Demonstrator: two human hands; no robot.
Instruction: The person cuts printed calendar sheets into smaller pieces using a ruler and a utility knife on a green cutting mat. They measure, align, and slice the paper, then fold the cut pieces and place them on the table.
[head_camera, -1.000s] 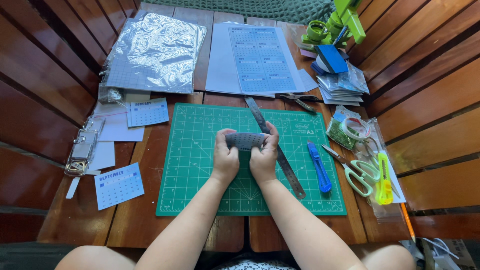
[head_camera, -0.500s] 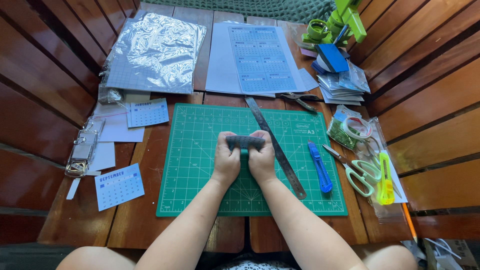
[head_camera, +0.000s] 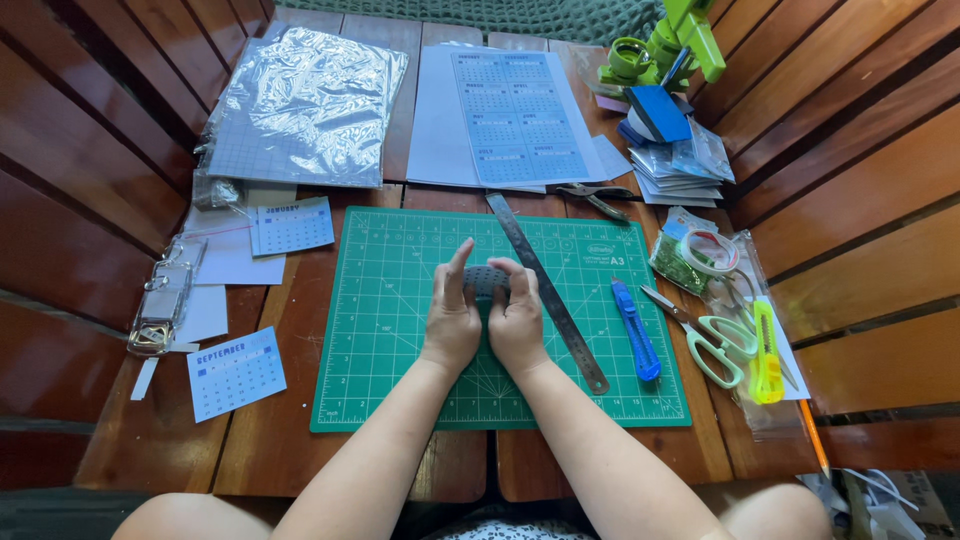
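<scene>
A wooden slatted table (head_camera: 140, 420) was seen from above, with a green cutting mat (head_camera: 400, 330) at its centre as the landmark. Beyond the mat lay a printed calendar sheet (head_camera: 520, 120), uncut, and a clear plastic sleeve (head_camera: 305, 105). Left of the mat, two small calendar cards (head_camera: 236, 372) had been cut out already. On the mat's right part lay a steel ruler (head_camera: 548, 292) and a blue craft knife (head_camera: 635, 330). Over the mat's middle, a small grey dotted piece (head_camera: 487, 281) was gripped between the fingers of the left hand (head_camera: 452, 320) and right hand (head_camera: 517, 322), apparently being folded or pressed.
</scene>
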